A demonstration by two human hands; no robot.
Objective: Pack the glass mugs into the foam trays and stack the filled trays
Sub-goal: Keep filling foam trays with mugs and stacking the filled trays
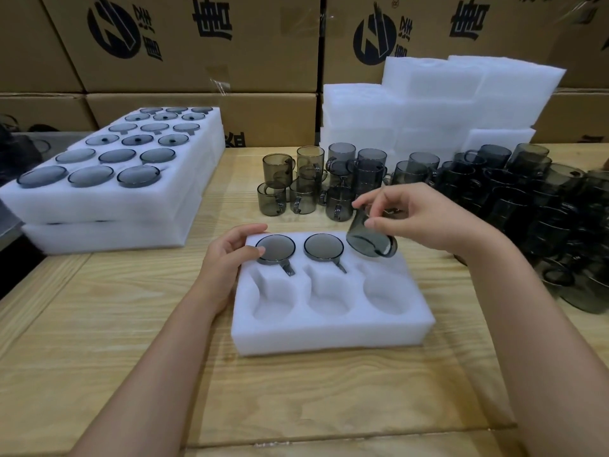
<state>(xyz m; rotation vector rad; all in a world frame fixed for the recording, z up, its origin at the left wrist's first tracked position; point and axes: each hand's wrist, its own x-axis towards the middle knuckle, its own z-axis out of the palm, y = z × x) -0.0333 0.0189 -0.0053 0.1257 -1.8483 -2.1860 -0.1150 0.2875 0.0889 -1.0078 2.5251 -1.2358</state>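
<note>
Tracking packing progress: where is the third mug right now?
In the head view, the third mug hangs tilted in the right hand over the far-right pocket of the foam tray.

Pale wooden table (99, 357); wall of stacked printed cardboard boxes (197, 44) behind

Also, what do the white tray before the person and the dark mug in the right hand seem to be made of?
The white six-pocket tray looks like soft expanded foam: matt, slightly fuzzy surface, rounded pockets. The smoky grey see-through mug, held by the right hand, looks like tinted glass: glossy, translucent wall with bright rim highlights; clear plastic is possible too.
</note>
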